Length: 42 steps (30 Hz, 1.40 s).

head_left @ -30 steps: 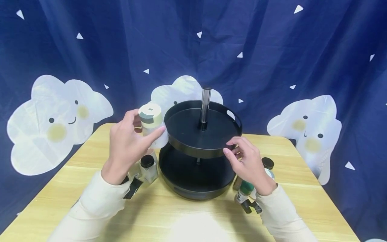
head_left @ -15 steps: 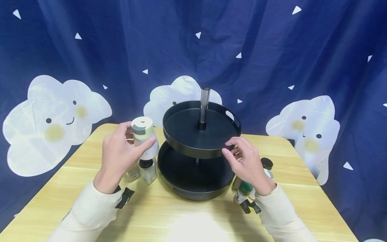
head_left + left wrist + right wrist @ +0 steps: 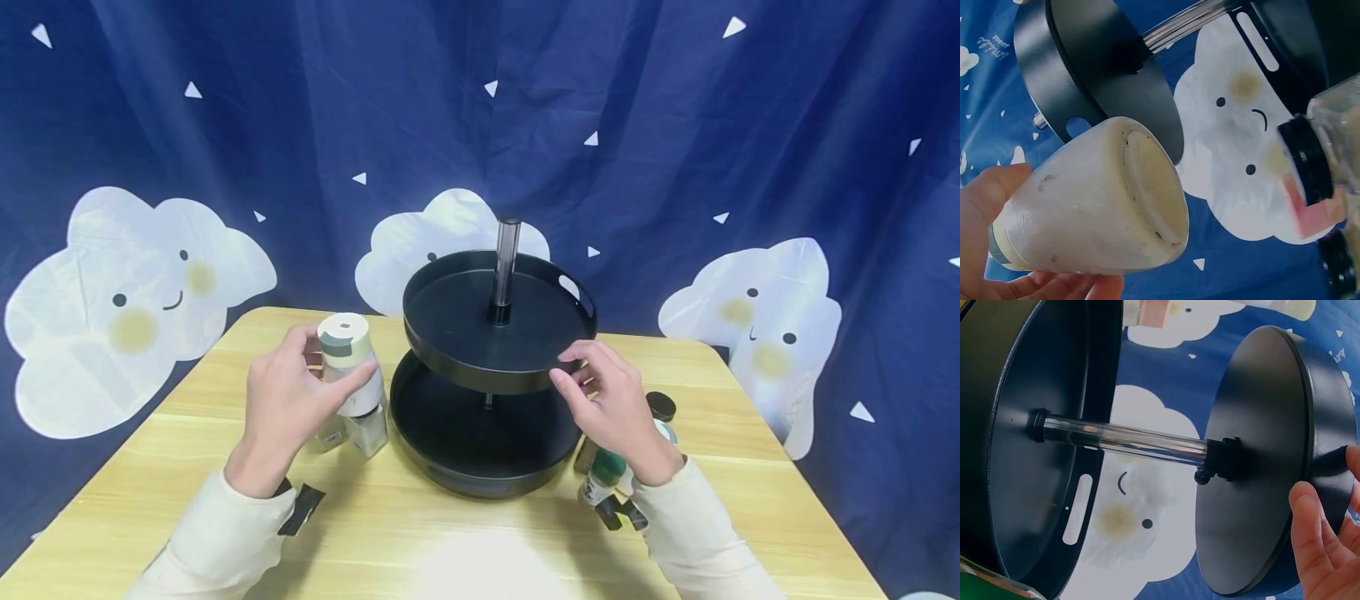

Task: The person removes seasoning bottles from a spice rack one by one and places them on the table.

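My left hand (image 3: pixel 281 400) grips a white seasoning jar (image 3: pixel 352 354) with a cream and grey-green lid, thumb on one side and fingers behind. In the left wrist view, the underside of the jar (image 3: pixel 1154 187) shows, tilted and held off the table. Right of it stands a black two-tier round tray (image 3: pixel 450 312) with a clear centre post (image 3: pixel 507 262). My right hand (image 3: pixel 611 404) holds the upper tier's wall at the near right. In the right wrist view, the thumb (image 3: pixel 1305 506) lies at that tier's lower edge. Both tiers carry nothing.
Square clear jars (image 3: pixel 369 435) with black lids stand below the left hand. Beside the right wrist are a green-capped bottle (image 3: pixel 606 475), a black-lidded jar (image 3: pixel 662 406) and others, partly hidden. A blue cloud-print curtain (image 3: pixel 420 100) hangs behind the wooden table (image 3: pixel 375 550).
My left hand has brought the white jar down and left, away from the upper tier, so that it now overlaps the black-lidded clear jar. The right hand stays at the rim.
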Motion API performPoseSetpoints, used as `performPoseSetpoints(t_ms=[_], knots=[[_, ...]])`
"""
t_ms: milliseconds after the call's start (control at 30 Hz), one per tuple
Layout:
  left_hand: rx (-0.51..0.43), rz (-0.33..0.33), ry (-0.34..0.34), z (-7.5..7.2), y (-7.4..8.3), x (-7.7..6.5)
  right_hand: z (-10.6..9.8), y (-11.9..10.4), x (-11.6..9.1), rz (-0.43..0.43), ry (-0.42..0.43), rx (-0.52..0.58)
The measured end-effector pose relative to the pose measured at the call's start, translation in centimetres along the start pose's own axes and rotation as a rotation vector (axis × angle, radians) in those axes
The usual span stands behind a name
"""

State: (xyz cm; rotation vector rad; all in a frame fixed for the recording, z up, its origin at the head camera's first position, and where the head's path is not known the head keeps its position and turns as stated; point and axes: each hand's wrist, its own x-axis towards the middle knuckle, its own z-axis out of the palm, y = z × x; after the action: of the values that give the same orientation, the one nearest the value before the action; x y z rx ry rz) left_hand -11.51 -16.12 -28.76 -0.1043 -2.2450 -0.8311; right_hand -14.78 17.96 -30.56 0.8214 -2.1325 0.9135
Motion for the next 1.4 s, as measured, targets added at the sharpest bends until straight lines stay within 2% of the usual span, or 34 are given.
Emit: performPoseSetpoints(t_ms=[200,733,933,1200,1400], knots=[[0.023,-0.039,-0.036,0.0,-0.8,-0.8,0.1,0.0,-0.1,0.001,0.000,0.001],[0.081,-0.096,-0.077,-0.2,-2.6,-2.4,0.1,-0.2,-0.1,0.009,-0.004,-0.001],[0.076,-0.119,-0.092,-0.2,-3.0,-2.9,0.0,-0.1,0.0,0.009,-0.001,-0.008],[0.088,-0.181,-0.117,-0.9,-3.4,-3.4,0.0,-0.1,0.0,0.007,0.002,-0.007],[0.112,-0.185,-0.153,-0.9,-3.9,-3.7,0.1,0.0,0.0,0.001,0.010,-0.004]])
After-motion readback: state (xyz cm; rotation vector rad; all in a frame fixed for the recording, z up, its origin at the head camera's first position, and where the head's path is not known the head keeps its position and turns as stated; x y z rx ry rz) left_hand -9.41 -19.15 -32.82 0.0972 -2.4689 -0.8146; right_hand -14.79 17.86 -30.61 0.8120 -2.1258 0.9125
